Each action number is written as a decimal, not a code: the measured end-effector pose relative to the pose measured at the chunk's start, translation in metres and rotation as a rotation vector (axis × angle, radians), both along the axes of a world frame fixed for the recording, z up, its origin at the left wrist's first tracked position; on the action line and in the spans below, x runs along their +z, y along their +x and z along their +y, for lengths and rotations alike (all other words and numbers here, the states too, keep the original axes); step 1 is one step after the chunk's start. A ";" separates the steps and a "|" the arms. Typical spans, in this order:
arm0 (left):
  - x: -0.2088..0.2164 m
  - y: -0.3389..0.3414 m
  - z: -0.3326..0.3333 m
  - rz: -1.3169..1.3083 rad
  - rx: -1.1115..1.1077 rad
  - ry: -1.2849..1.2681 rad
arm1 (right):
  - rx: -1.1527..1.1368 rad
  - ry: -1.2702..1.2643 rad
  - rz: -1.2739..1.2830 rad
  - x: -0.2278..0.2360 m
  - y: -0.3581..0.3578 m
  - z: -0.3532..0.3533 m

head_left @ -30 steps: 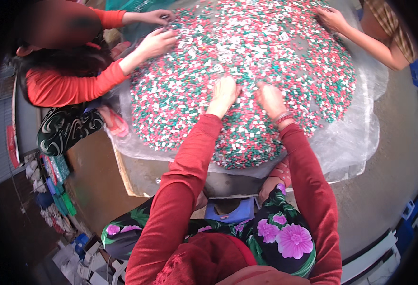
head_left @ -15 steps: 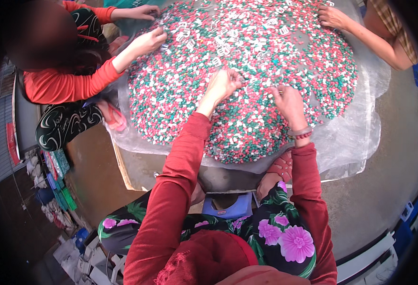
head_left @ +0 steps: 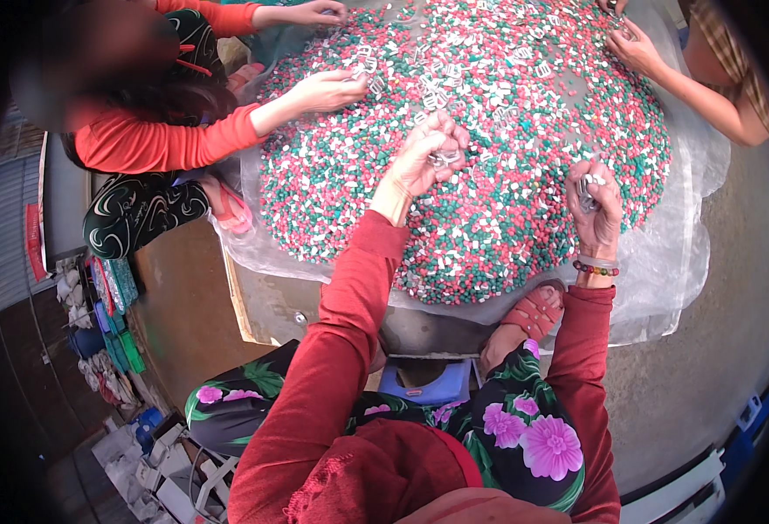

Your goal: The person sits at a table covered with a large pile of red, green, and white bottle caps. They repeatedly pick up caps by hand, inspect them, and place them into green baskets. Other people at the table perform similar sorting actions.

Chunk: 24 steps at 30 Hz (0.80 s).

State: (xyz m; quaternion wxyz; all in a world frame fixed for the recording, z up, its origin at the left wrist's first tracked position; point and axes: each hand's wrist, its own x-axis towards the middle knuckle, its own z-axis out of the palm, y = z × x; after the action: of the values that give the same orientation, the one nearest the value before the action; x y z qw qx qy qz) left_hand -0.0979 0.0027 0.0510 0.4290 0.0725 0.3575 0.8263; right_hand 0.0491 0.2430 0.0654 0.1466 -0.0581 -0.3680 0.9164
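Note:
A wide spread of small red, green and white plastic pieces (head_left: pixel 480 253) lies in front of me on a clear plastic sheet (head_left: pixel 655 301). My left hand (head_left: pixel 421 162) is raised over its middle, fingers curled around pale, clear plastic pieces (head_left: pixel 443 159). To the right, my right hand (head_left: pixel 596 210) is turned palm up, its fingers bent over a few clear plastic slide buckles (head_left: pixel 589 188). Several similar loose clear buckles (head_left: pixel 435 91) rest on top of the spread, just beyond my left hand.
At the left, a person in orange sleeves (head_left: pixel 166 144) reaches both hands over the spread. Another person's forearm (head_left: pixel 694 96) comes in from the upper right. A blue plastic stool (head_left: pixel 428 384) stands below the table edge, beside my sandalled foot (head_left: pixel 537 314).
My right hand has moved right and turned palm up, showing clear buckles in it. My left hand has shifted slightly right and closed more. The orange-sleeved person's hands have moved right.

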 end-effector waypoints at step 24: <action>-0.015 0.025 0.005 1.274 0.228 -1.124 | 0.035 1.597 -0.597 -0.072 -0.050 -0.036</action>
State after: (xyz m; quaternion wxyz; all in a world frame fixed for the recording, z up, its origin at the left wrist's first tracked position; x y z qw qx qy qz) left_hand -0.0726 0.0082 0.0361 0.0328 0.2632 0.8920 0.3662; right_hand -0.0012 0.2068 -0.0065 0.0266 -0.1706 -0.9279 0.3304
